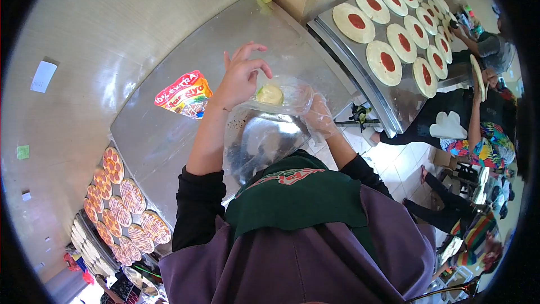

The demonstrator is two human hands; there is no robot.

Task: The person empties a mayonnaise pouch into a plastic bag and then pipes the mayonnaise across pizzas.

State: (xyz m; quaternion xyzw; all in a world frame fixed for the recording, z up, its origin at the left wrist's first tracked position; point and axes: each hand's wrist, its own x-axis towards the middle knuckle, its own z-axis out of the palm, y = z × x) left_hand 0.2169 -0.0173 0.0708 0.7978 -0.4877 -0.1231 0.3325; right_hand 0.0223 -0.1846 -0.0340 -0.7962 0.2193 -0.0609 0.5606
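Your right hand (318,114), in filmy plastic, clamps the clear plastic container (295,99) beside your spread-fingered left hand (242,77), and a slack grip could tip the pale round lump (270,94) inside onto the shiny metal counter (247,28).

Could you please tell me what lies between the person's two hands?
Between the left hand and the right hand lies a clear plastic container with a pale lump in it, as the head view shows.
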